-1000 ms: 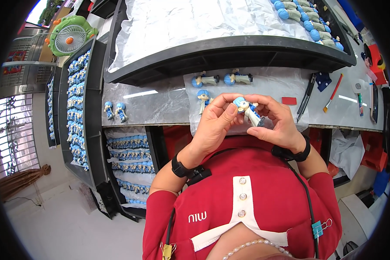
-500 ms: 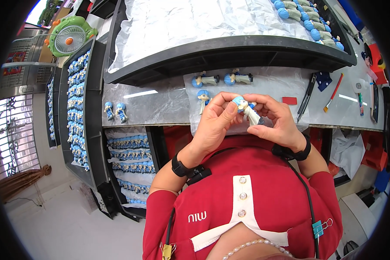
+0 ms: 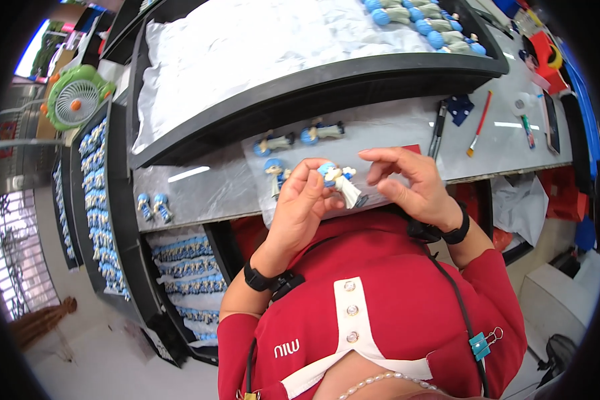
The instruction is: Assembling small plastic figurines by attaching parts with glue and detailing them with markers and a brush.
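Observation:
My left hand (image 3: 300, 207) pinches a small figurine (image 3: 339, 183) with a blue head and a white body, holding it above the grey bench (image 3: 207, 187). My right hand (image 3: 410, 183) hovers just to the right of the figurine, fingers spread and curled, apart from it. Three similar figurines lie on the bench beyond my hands: one (image 3: 275, 175) by my left fingers, two more (image 3: 275, 142) (image 3: 322, 131) farther back.
A black tray (image 3: 327, 80) lined with white sheeting holds a row of figurines (image 3: 423, 23) at its far right. Two figurines (image 3: 153, 205) stand on the bench at left. Racks of figurines (image 3: 97, 200) fill the left side. Brushes and tools (image 3: 480, 123) lie at right; a green fan (image 3: 77, 97) sits far left.
My right hand has let go of the figurine and opened, drawing slightly right. The left hand still holds the figurine, now tilted with its white body pointing lower right.

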The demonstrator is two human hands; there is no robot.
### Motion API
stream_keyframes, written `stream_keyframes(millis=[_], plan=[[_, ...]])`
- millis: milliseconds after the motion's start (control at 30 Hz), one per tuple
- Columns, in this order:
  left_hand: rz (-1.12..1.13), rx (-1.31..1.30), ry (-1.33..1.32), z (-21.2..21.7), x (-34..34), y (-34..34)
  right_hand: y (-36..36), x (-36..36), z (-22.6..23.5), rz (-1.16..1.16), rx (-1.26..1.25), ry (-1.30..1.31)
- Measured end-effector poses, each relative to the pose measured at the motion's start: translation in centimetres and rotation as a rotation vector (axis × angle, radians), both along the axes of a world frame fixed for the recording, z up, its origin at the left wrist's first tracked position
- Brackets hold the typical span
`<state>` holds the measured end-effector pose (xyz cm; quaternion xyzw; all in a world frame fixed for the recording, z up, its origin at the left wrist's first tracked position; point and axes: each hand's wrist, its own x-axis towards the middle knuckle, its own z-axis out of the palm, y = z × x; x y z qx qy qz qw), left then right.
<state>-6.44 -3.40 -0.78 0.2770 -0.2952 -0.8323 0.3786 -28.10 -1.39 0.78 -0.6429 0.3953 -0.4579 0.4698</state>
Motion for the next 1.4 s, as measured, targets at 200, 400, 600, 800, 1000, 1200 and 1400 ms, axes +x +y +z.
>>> stream_keyframes(millis=[200,400,600,800,1000,1200,1400], plan=[[-0.142,0.030,0.028,-0.4,-0.6,-0.3,0.9,-6.1,-0.6,-0.557,0.022,0.288],[-0.148,0.073,0.027,-0.5,-1.4,0.0,0.7,-6.1,-1.5,-0.701,0.079,0.730],[-0.166,0.075,0.034,-0.6,-1.5,-0.1,0.2,-5.7,-1.3,-0.769,0.176,0.684],[-0.149,0.111,0.065,-0.8,-1.2,0.1,0.1,-6.0,-1.0,-0.674,0.159,0.768],[-0.194,0.146,0.053,-0.5,-1.1,-0.3,1.8,-7.6,0.5,-0.568,0.427,0.299],[-0.170,0.161,0.030,-1.1,-1.3,-0.1,3.1,-7.2,1.9,-0.397,0.332,-0.221],[-0.200,0.205,0.059,-1.2,-1.4,0.0,1.5,-3.8,-0.1,-0.275,0.138,-0.457]])
